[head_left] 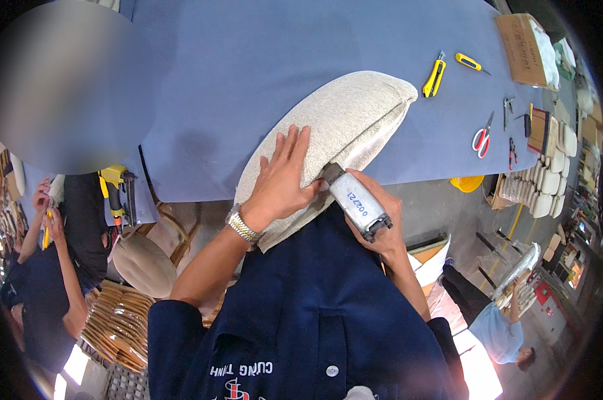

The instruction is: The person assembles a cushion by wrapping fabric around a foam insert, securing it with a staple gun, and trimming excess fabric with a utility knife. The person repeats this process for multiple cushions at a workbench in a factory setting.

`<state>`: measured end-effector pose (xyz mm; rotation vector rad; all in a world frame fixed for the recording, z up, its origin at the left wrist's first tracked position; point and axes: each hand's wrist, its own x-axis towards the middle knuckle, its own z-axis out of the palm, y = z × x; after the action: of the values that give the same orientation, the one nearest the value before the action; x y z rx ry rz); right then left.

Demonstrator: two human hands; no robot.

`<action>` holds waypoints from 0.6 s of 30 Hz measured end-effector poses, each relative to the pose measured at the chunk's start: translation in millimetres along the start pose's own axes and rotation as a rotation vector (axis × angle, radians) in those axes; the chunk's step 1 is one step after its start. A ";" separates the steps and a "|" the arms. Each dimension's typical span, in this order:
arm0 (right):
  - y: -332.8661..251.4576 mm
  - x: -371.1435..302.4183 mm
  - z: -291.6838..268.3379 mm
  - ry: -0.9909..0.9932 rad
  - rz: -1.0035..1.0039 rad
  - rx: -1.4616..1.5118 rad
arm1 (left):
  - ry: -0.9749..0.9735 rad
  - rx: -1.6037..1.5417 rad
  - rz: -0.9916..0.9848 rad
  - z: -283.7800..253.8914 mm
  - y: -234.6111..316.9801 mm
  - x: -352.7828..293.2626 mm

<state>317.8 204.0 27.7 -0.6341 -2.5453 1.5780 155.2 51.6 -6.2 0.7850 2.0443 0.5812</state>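
Note:
A padded cushion in light beige fabric leans tilted at the near edge of a blue-covered table, against my front. My left hand lies flat on its fabric, fingers stretched out and thumb toward the near edge. My right hand is wrapped round a staple gun with a grey-silver body. The gun's dark nose meets the cushion's near side, close to my left thumb. Whether the nose presses on the fabric or frame underneath cannot be made out.
On the blue table lie a yellow box cutter, a yellow screwdriver, scissors and pliers. A cardboard box stands far right. Another person works at left, near a round padded seat.

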 end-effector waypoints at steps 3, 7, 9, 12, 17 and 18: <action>-5.8 6.1 3.8 -0.013 0.121 0.061 | 0.035 -0.033 -0.001 -0.3 -1.0 5.3; -1.7 4.7 8.3 0.009 0.055 0.063 | 0.050 -0.052 0.032 -1.2 -4.2 3.2; 5.7 -0.8 5.6 0.010 -0.014 -0.013 | 0.061 -0.050 0.045 1.2 -3.9 1.9; -0.5 -2.4 -0.1 -0.033 -0.058 -0.006 | 0.022 -0.039 0.013 -6.1 0.1 2.7; -16.6 2.2 -0.2 -0.093 0.083 0.020 | 0.023 -0.016 0.034 -2.9 -0.1 1.6; -17.7 1.9 1.3 -0.100 0.127 0.021 | 0.022 -0.009 0.031 -1.2 -0.2 1.3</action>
<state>310.4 196.9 42.2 -0.7470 -2.6021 1.7157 153.5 52.3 -6.4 0.8093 2.0512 0.6183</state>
